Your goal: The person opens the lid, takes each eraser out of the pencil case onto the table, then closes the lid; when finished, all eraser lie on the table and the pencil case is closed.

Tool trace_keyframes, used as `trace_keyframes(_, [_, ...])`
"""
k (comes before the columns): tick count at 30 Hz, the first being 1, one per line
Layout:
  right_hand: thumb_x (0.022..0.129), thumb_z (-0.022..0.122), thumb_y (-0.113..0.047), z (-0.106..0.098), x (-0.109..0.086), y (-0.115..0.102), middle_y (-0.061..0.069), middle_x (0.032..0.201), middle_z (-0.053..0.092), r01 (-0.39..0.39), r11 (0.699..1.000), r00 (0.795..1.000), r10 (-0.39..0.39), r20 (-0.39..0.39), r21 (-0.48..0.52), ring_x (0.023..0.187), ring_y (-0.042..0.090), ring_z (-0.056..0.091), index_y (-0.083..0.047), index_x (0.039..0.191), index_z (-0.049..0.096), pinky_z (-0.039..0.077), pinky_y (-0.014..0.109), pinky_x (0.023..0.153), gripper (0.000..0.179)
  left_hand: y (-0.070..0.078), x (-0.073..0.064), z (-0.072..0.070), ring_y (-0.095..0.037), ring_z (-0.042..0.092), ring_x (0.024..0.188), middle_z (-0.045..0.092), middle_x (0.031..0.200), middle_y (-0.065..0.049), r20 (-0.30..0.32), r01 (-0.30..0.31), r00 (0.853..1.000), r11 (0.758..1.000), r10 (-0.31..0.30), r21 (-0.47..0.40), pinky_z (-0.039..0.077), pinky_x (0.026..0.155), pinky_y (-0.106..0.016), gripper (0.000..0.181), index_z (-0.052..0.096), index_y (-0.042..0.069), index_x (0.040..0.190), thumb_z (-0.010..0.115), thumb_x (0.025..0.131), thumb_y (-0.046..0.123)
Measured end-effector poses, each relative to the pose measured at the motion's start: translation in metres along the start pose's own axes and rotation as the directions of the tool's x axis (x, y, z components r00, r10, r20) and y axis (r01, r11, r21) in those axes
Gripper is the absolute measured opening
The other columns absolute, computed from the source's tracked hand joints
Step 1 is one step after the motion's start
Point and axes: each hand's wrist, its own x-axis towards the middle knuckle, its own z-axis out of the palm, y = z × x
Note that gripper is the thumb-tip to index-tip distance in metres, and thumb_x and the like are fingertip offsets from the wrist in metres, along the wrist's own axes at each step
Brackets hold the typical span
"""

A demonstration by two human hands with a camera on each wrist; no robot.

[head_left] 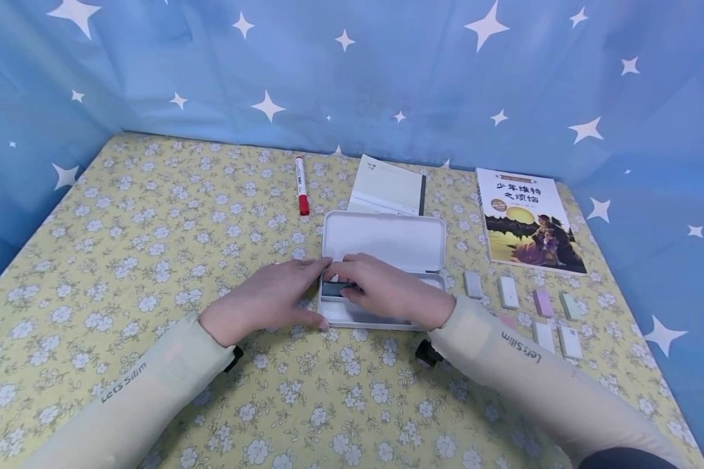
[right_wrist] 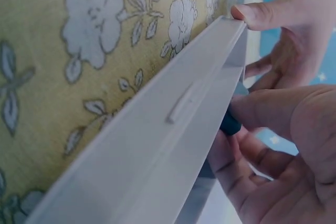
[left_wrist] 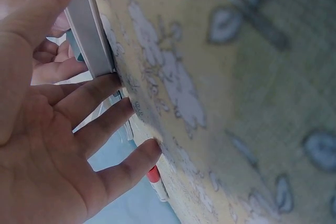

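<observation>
A white pencil case lies with its lid tipped back and its tray towards me. My left hand rests at the case's left end, thumb at the near corner and fingertips by the far corner. Its fingers look spread and nearly straight in the left wrist view, some tips touching the cloth. My right hand reaches over the tray and pinches a small dark teal block between thumb and fingers. That block is at the tray's left end, partly hidden by the fingers.
Several erasers, including a white one, a purple one and a green one, lie right of the case. A book is at the back right. Behind the case lie a notebook and a red-capped marker.
</observation>
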Motion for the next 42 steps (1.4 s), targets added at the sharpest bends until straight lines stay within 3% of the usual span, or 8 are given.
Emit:
trace_keyframes(5, [0.103, 0.062, -0.003, -0.001, -0.002, 0.001, 0.004, 0.119, 0.069, 0.003, 1.0, 1.0, -0.004, 0.01, 0.014, 0.1, 0.017, 0.06, -0.012, 0.142, 0.063, 0.051, 0.036, 0.089, 0.04, 0.0, -0.001, 0.0, -0.036, 0.052, 0.146, 0.047, 0.164, -0.014, -0.008, -0.002, 1.0, 1.0, 0.002, -0.004, 0.048, 0.115, -0.055, 0.105, 0.032, 0.011, 0.166, 0.085, 0.084, 0.052])
trace_keyframes(10, [0.104, 0.063, -0.005, 0.0, -0.008, 0.007, 0.005, 0.118, 0.069, 0.002, 0.996, 1.0, 0.001, -0.03, 0.087, 0.099, 0.016, 0.062, -0.012, 0.146, 0.059, 0.055, 0.035, 0.088, 0.043, 0.001, 0.0, 0.0, -0.036, 0.051, 0.147, 0.046, 0.164, -0.014, -0.013, -0.001, 1.0, 1.0, 0.001, 0.002, 0.047, 0.117, -0.055, 0.107, 0.031, 0.011, 0.166, 0.085, 0.083, 0.052])
trace_keyframes(15, [0.104, 0.066, -0.012, -0.001, -0.016, 0.014, 0.004, 0.106, 0.07, -0.049, 0.979, 0.995, 0.065, -0.077, 0.196, 0.089, 0.011, 0.065, -0.01, 0.143, 0.059, 0.056, 0.031, 0.081, 0.039, 0.001, 0.0, -0.001, -0.036, 0.048, 0.149, 0.044, 0.165, -0.014, -0.003, 0.014, 1.0, 1.0, -0.014, 0.003, 0.045, 0.118, -0.055, 0.107, 0.031, 0.01, 0.166, 0.085, 0.083, 0.053])
trace_keyframes(21, [0.1, 0.073, -0.017, 0.002, -0.025, 0.021, 0.005, 0.102, 0.071, -0.088, 0.955, 0.978, 0.136, -0.157, 0.283, 0.088, 0.01, 0.067, -0.009, 0.136, 0.061, 0.059, 0.029, 0.083, 0.039, 0.001, 0.002, -0.001, -0.037, 0.051, 0.147, 0.046, 0.164, -0.015, 0.001, 0.01, 1.0, 1.0, -0.01, 0.011, 0.047, 0.116, -0.056, 0.108, 0.031, 0.01, 0.165, 0.085, 0.083, 0.053])
trace_keyframes(27, [0.095, 0.077, -0.012, 0.002, -0.037, 0.028, 0.006, 0.096, 0.071, -0.077, 0.912, 0.961, 0.175, -0.213, 0.402, 0.085, 0.012, 0.071, -0.006, 0.131, 0.062, 0.061, 0.027, 0.083, 0.039, 0.003, 0.002, -0.002, -0.037, 0.052, 0.146, 0.046, 0.164, -0.015, 0.006, 0.017, 1.0, 1.0, -0.017, 0.002, 0.048, 0.116, -0.056, 0.108, 0.031, 0.01, 0.166, 0.086, 0.083, 0.053])
trace_keyframes(36, [0.097, 0.074, -0.007, 0.004, -0.06, 0.043, 0.015, 0.1, 0.071, -0.105, 0.796, 0.942, 0.272, -0.197, 0.597, 0.084, 0.015, 0.074, 0.0, 0.135, 0.059, 0.064, 0.031, 0.077, 0.041, 0.003, 0.002, -0.002, -0.037, 0.053, 0.146, 0.046, 0.164, -0.015, 0.005, 0.019, 1.0, 1.0, -0.019, -0.008, 0.049, 0.114, -0.055, 0.107, 0.031, 0.011, 0.166, 0.086, 0.084, 0.052])
trace_keyframes(42, [0.097, 0.073, -0.008, 0.004, -0.085, 0.051, 0.014, 0.101, 0.068, -0.144, 0.791, 0.916, 0.333, -0.222, 0.594, 0.084, 0.012, 0.07, -0.001, 0.134, 0.06, 0.063, 0.028, 0.074, 0.04, 0.002, 0.001, -0.001, -0.037, 0.048, 0.149, 0.042, 0.167, -0.014, 0.003, 0.01, 1.0, 1.0, -0.01, -0.005, 0.046, 0.118, -0.055, 0.108, 0.029, 0.01, 0.166, 0.085, 0.084, 0.052])
